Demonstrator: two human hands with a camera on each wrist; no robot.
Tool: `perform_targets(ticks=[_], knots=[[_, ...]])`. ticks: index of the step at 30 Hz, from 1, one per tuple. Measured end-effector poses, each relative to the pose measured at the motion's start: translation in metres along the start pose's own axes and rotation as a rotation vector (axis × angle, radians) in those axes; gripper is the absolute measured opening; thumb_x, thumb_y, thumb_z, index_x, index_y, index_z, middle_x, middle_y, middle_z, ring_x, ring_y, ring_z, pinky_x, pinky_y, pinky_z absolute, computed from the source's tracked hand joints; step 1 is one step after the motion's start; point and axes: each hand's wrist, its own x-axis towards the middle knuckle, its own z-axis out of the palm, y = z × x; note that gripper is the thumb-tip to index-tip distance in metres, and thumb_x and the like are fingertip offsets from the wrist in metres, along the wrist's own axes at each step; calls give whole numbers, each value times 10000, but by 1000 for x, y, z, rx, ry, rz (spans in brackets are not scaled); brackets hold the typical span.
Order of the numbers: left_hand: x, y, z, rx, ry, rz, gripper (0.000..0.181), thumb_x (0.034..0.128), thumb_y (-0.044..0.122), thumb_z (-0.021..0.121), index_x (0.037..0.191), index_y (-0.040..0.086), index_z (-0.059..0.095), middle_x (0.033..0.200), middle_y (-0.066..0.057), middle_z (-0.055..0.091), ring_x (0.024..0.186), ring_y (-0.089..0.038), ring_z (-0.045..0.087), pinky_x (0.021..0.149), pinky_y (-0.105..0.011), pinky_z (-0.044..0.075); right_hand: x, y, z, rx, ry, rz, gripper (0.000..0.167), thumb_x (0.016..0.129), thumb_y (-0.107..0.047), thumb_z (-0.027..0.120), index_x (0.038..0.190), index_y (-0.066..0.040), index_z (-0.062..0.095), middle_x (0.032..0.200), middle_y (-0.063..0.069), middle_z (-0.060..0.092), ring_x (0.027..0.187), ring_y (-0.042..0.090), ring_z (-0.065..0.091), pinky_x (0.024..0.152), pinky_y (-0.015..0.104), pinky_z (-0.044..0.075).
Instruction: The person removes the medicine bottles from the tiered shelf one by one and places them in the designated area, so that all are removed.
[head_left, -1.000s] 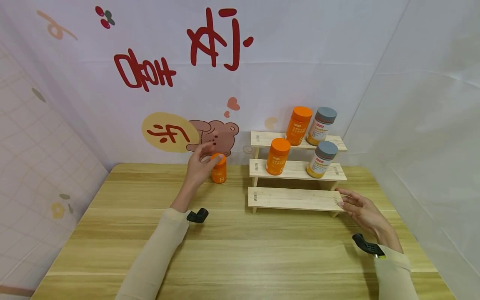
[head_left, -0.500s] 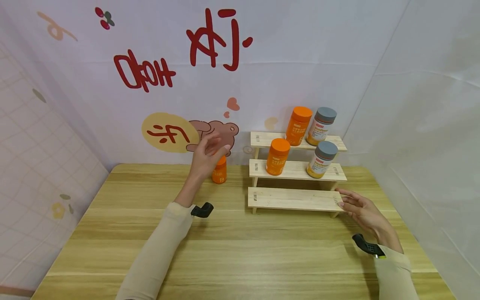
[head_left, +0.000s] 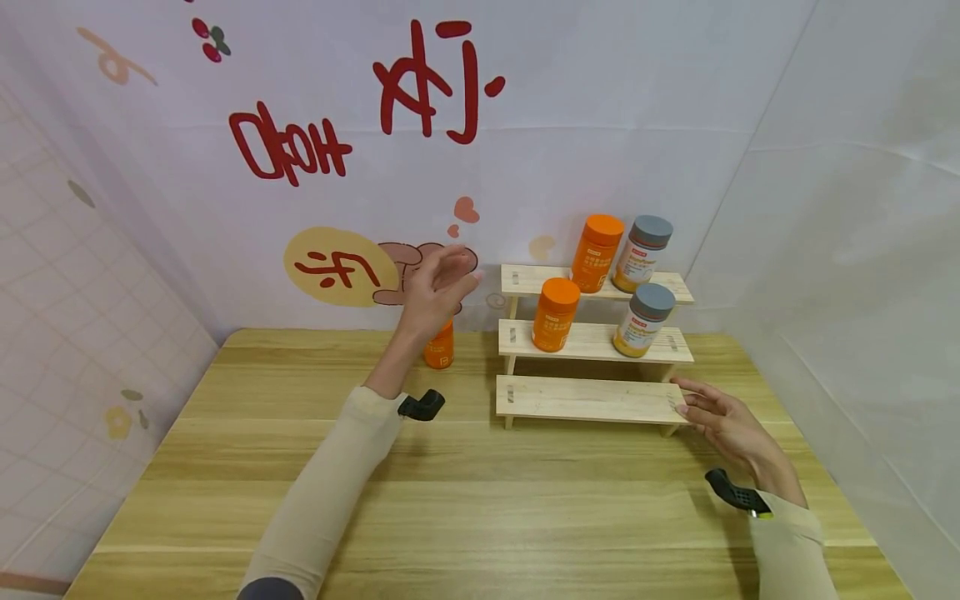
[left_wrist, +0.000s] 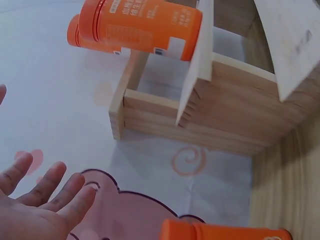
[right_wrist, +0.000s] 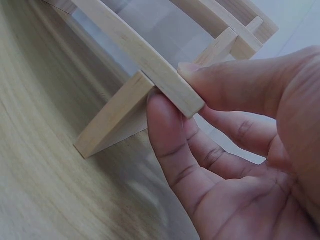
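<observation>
Cream sleeves (head_left: 330, 487), black wrist pieces (head_left: 422, 406)

The bench (head_left: 480, 500) has a pale wood-grain top. Near its far edge stands an orange jar (head_left: 440, 353). Toward the far right corner stands a stepped rack (head_left: 588, 398). Its top shelf (head_left: 536, 280) bears a second orange jar (head_left: 597, 254) beside a grey-lidded jar (head_left: 642, 254); its middle shelf (head_left: 592, 340), a third orange jar (head_left: 556, 316) and another grey-lidded jar (head_left: 642, 322).
</observation>
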Motion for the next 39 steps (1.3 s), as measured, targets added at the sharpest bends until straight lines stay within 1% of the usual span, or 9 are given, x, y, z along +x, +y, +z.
perform_targets(ticks=[4,8,11,14,17,24,30,34,39], knots=[[6,8,5,20,-33,-16,629,945,346,725,1503,160,501,1458,-148,551,1383,-287,535,1172,-489,431,1,1,0,19,-1,-13,619,1047,-225,610,1596,-112,349,1177,-83,539,923,19,561,674,232,472],[13,15,10,3,-90,-7,632,961,307,706,1526,153,469,1490,-177,523,1396,-288,519,1190,-486,413,1,1,0,27,-1,-16,613,1044,-218,615,1592,-116,362,1167,-96,554,923,17,572,674,225,477],[17,19,14,7,-121,-1,641,968,311,699,1540,163,449,1499,-177,518,1394,-271,524,1186,-482,420,1,1,1,20,4,-14,614,1043,-221,617,1591,-116,362,1166,-118,563,928,11,579,670,225,476],[21,24,18,11,-140,0,648,973,317,692,1551,172,435,1502,-175,518,1383,-254,537,1173,-468,439,1,1,0,-1,8,-5,622,1044,-239,616,1597,-124,354,1193,-175,575,947,1,581,657,245,461],[26,27,22,4,-156,-9,654,977,333,689,1557,184,425,1499,-155,524,1378,-253,538,1163,-456,453,1,1,1,-26,13,7,627,1041,-271,621,1598,-147,360,1216,-193,564,931,5,563,645,265,446],[41,35,34,-11,-176,-85,679,949,462,696,1547,263,445,1484,-46,552,1379,-229,537,1150,-462,462,1,1,1,-35,24,3,609,1038,-267,626,1584,-146,383,1162,-122,562,876,25,543,647,249,458],[50,39,48,-97,-223,-129,710,941,427,713,1559,232,423,1486,-78,551,1371,-259,539,1163,-512,445,2,3,0,0,16,2,600,1037,-246,629,1580,-149,392,1157,-148,579,888,12,559,650,235,464],[57,41,59,-116,-232,-163,727,924,424,731,1554,220,431,1420,-77,619,1349,-268,561,1159,-523,448,2,3,-1,-1,10,0,621,1040,-252,622,1595,-144,364,1207,-219,592,937,-3,586,648,235,459],[66,41,72,-164,-256,-218,738,919,404,741,1556,205,427,1438,-96,603,1390,-314,532,1177,-531,425,3,5,-1,14,5,-12,623,1041,-239,621,1596,-132,359,1220,-236,603,931,-7,593,619,250,440]])
